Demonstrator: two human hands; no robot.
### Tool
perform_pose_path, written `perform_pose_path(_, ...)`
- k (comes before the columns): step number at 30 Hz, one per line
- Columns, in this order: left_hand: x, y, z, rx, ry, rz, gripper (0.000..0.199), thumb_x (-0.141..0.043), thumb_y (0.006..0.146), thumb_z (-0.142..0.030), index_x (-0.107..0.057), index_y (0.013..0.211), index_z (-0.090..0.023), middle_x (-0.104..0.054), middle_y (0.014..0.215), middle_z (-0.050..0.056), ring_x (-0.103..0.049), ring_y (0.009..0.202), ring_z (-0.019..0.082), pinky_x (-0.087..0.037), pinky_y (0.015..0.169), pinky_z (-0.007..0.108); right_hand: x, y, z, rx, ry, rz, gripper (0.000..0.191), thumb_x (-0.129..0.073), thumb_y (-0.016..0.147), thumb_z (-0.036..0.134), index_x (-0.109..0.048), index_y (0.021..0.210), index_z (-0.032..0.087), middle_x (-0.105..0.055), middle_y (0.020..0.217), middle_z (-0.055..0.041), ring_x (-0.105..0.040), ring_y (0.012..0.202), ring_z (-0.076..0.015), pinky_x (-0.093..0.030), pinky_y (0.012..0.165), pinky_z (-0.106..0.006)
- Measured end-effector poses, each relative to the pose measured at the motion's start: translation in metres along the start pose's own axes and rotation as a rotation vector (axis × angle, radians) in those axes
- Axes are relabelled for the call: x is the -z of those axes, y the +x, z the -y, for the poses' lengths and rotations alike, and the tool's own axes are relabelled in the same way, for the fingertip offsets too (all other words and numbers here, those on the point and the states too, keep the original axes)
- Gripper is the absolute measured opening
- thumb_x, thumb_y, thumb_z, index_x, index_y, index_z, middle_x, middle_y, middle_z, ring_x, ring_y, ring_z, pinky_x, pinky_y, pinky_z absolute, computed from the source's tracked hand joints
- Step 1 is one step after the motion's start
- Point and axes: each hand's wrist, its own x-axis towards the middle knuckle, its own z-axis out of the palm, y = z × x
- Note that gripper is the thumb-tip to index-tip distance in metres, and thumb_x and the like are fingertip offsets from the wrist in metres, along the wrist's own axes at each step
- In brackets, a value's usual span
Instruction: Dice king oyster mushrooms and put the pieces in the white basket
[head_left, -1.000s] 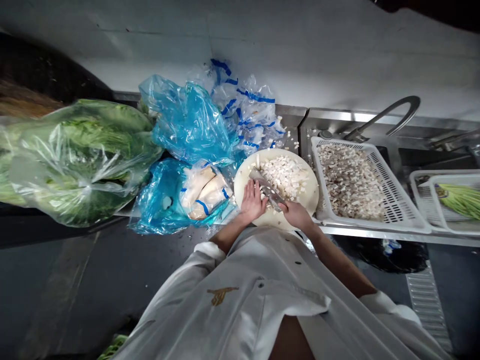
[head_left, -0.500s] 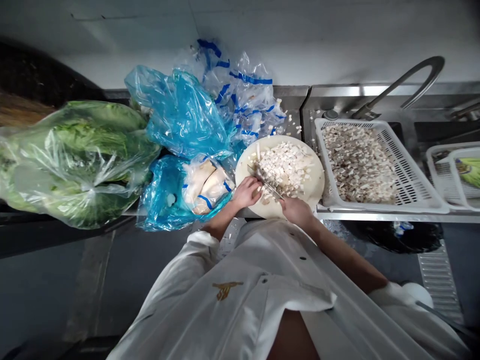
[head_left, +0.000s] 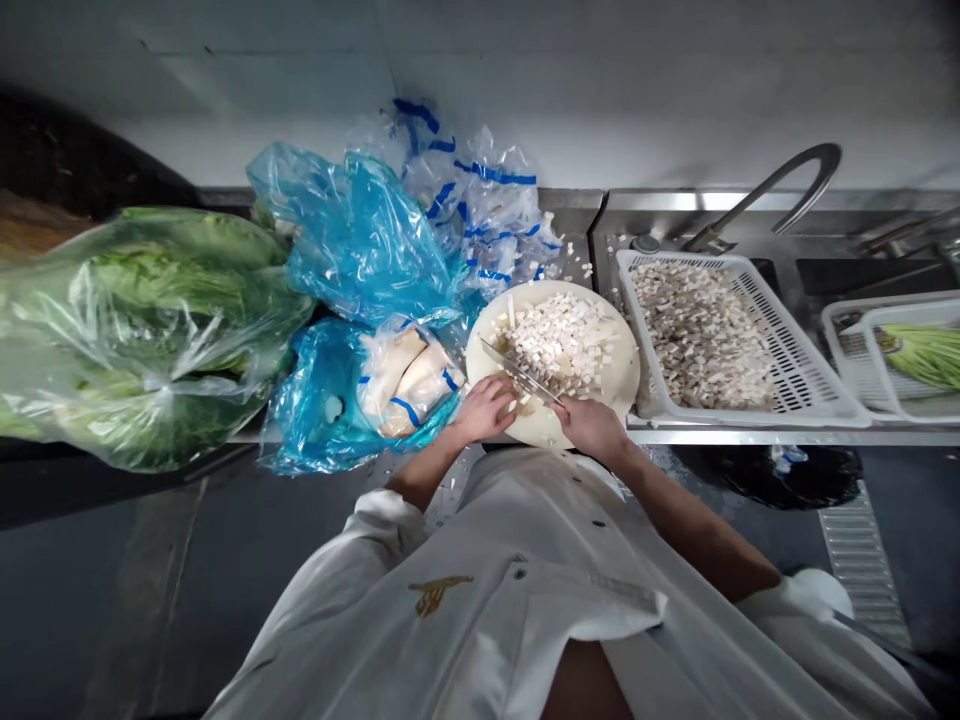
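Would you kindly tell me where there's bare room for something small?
The cutting board has a bare right margin, between chopped pieces and white basket; the basket's slotted right side looks bare. Blue plastic crowds the board's left; knife, left hand and right hand crowd its front.

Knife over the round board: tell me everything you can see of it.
The knife has a grey, metallic-looking blade, seen nearly edge-on as a narrow strip. It slants over the pale round board, its far end pointing forward and left. The right hand grips it at the near end, hiding the handle. Chopped white pieces lie along its right side; the left hand is close on the other, though whether its fingers touch the blade can't be told.
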Motion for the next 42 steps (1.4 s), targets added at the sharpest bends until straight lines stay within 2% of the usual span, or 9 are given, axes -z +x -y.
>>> perform_pose_path(6, -0.006, -0.015, -0.011, 0.057, 0.055, -0.032, 0.037, -0.059, 0.103, -0.044, -0.070, 0.133, -0.025, -0.066, 0.139, 0.010, -0.054, 0.139, 0.030, -0.038, 0.127, 0.055, -0.001, -0.001, -0.005, 0.035, -0.024, 0.094, 0.048, -0.032, 0.115, 0.046, -0.071, 0.130, 0.022, -0.080, 0.117, -0.0126, -0.073, 0.105, -0.0259, -0.046, 0.087, -0.030)
perform_pose_path(9, -0.010, -0.021, -0.017, 0.105, 0.083, -0.058, 0.035, -0.059, 0.103, -0.044, -0.071, 0.130, -0.024, -0.068, 0.136, 0.010, -0.056, 0.136, 0.031, -0.037, 0.127, 0.056, 0.002, 0.000, -0.010, 0.081, -0.013, 0.075, 0.050, -0.031, 0.115, 0.049, -0.072, 0.127, 0.023, -0.080, 0.116, -0.0125, -0.073, 0.104, -0.0263, -0.045, 0.086, -0.031)
perform_pose_path(23, -0.032, -0.034, -0.045, 0.366, 0.208, -0.109, 0.027, -0.057, 0.102, -0.033, -0.073, 0.122, -0.023, -0.070, 0.124, 0.012, -0.060, 0.122, 0.031, -0.048, 0.106, 0.051, -0.006, 0.010, -0.042, 0.294, 0.087, 0.151, 0.046, -0.036, 0.113, 0.044, -0.074, 0.122, 0.021, -0.080, 0.113, -0.0139, -0.073, 0.102, -0.0279, -0.045, 0.086, -0.032)
perform_pose_path(29, -0.032, -0.031, -0.062, 0.360, 0.261, -0.106, 0.023, -0.056, 0.101, -0.028, -0.074, 0.115, -0.023, -0.072, 0.109, 0.011, -0.065, 0.111, 0.030, -0.053, 0.097, 0.049, -0.012, 0.015, -0.057, 0.370, 0.215, 0.173, 0.042, -0.039, 0.113, 0.043, -0.075, 0.114, 0.020, -0.080, 0.114, -0.0148, -0.075, 0.105, -0.0290, -0.044, 0.080, -0.031)
perform_pose_path(32, -0.020, -0.026, -0.062, 0.311, 0.251, -0.081, 0.024, -0.055, 0.101, -0.028, -0.073, 0.116, -0.025, -0.074, 0.112, 0.011, -0.067, 0.110, 0.029, -0.055, 0.095, 0.050, -0.010, 0.017, -0.067, 0.353, 0.288, 0.183, 0.042, -0.040, 0.113, 0.043, -0.075, 0.113, 0.020, -0.080, 0.116, -0.0142, -0.075, 0.107, -0.0285, -0.044, 0.080, -0.030)
perform_pose_path(34, -0.001, -0.011, -0.051, 0.293, 0.251, -0.110, 0.023, -0.055, 0.101, -0.031, -0.074, 0.113, -0.024, -0.074, 0.111, 0.011, -0.068, 0.108, 0.029, -0.056, 0.094, 0.050, -0.008, 0.015, -0.079, 0.347, 0.336, 0.123, 0.045, -0.037, 0.114, 0.044, -0.075, 0.113, 0.021, -0.080, 0.114, -0.0132, -0.075, 0.105, -0.0276, -0.045, 0.081, -0.030)
perform_pose_path(36, 0.023, 0.020, -0.031, 0.336, 0.237, -0.225, 0.025, -0.052, 0.103, -0.035, -0.074, 0.108, -0.023, -0.075, 0.106, 0.011, -0.069, 0.104, 0.028, -0.057, 0.093, 0.048, -0.008, 0.011, -0.097, 0.334, 0.369, 0.065, 0.048, -0.033, 0.114, 0.047, -0.074, 0.113, 0.022, -0.081, 0.111, -0.0126, -0.075, 0.102, -0.0275, -0.045, 0.081, -0.031)
perform_pose_path(39, 0.057, 0.090, 0.008, 0.575, 0.192, -0.392, 0.033, -0.044, 0.107, -0.040, -0.072, 0.107, -0.022, -0.076, 0.107, 0.011, -0.070, 0.101, 0.025, -0.058, 0.092, 0.042, -0.008, 0.004, -0.127, 0.324, 0.362, 0.030, 0.048, -0.032, 0.114, 0.047, -0.074, 0.116, 0.023, -0.081, 0.112, -0.0130, -0.076, 0.101, -0.0284, -0.045, 0.081, -0.032)
perform_pose_path(42, 0.066, 0.161, 0.036, 0.819, 0.178, -0.204, 0.028, -0.057, 0.103, -0.043, -0.072, 0.100, -0.020, -0.078, 0.104, 0.010, -0.073, 0.098, 0.024, -0.056, 0.091, 0.036, -0.006, -0.001, -0.147, 0.399, 0.279, 0.037, 0.046, -0.036, 0.112, 0.045, -0.076, 0.114, 0.024, -0.081, 0.112, -0.0143, -0.076, 0.102, -0.0306, -0.046, 0.082, -0.034)
